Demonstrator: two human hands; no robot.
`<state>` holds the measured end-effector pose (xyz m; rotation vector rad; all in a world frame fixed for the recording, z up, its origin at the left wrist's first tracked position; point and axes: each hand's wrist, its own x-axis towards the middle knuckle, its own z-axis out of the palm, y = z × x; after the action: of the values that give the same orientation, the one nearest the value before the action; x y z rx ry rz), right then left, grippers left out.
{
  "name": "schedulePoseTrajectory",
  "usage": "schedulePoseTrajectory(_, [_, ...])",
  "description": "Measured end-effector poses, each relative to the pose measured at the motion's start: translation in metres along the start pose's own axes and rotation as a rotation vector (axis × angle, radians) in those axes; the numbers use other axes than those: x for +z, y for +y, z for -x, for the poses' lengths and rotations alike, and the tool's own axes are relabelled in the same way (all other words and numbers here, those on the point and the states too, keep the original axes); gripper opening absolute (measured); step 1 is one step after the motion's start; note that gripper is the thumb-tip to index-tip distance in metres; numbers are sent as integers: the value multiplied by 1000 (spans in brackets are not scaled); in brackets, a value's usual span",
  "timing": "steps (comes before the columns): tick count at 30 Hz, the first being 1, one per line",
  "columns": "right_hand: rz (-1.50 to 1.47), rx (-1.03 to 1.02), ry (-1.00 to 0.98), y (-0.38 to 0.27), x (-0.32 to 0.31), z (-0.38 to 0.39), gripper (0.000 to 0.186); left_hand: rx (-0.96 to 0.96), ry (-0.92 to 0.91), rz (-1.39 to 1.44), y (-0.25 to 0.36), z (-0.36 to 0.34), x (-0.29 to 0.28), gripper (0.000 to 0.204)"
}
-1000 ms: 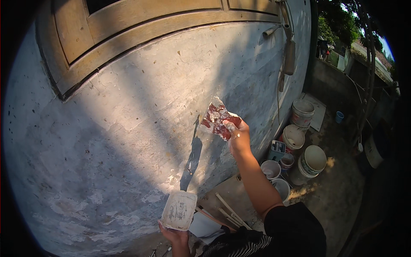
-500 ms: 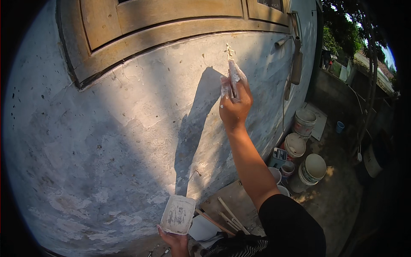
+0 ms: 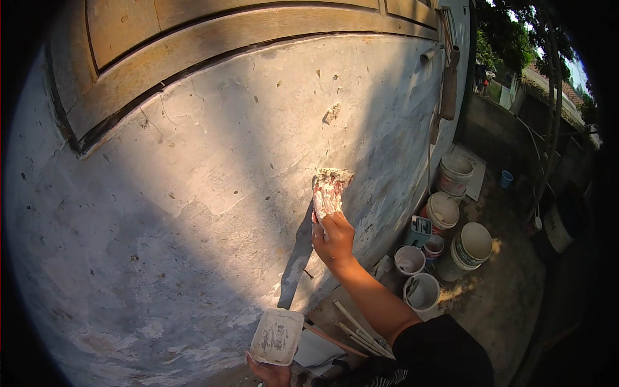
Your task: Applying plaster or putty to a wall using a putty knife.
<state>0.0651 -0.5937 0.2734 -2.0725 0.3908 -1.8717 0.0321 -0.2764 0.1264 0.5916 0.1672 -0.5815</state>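
My right hand (image 3: pixel 335 240) is closed around a putty knife (image 3: pixel 329 192), its blade and body smeared with whitish paste. The blade's wide edge points up and lies close to or against the plastered wall (image 3: pixel 213 174); contact is hard to judge. Above it the wall bears a small rough patch (image 3: pixel 332 114). Low at the front, my left hand (image 3: pixel 269 374) supports a shallow rectangular tray (image 3: pixel 277 337) crusted with pale residue. Its fingers are mostly hidden beneath the tray.
A wooden window frame (image 3: pixel 213 32) runs along the top. A nail (image 3: pixel 309 273) sticks out of the wall. Several buckets (image 3: pixel 476 242) stand on the ground at right, with a small blue cup (image 3: pixel 507 178) beyond. Wooden sticks (image 3: pixel 361 332) lie near the wall's foot.
My right hand has come down the wall with the putty knife, whose broad side now shows. A rough patch is visible where the blade was. The tray remains in my left hand.
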Motion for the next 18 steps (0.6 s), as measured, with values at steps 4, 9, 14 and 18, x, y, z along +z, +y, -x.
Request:
schedulePoseTrajectory(4, [107,90,-304,20,-26,74,11,-51,-44,23,-1,-6,-10,73])
schedulePoseTrajectory(9, [146,128,-649,64,-74,152,5,-41,48,137,-1,11,3,70])
schedulePoseTrajectory(14, [-434,824,-461,75,-121,117,22,0,15,98,-2,26,2,68])
schedulePoseTrajectory(18, [-1021,1101,-194,49,-131,47,31,29,2,77,1,37,12,67])
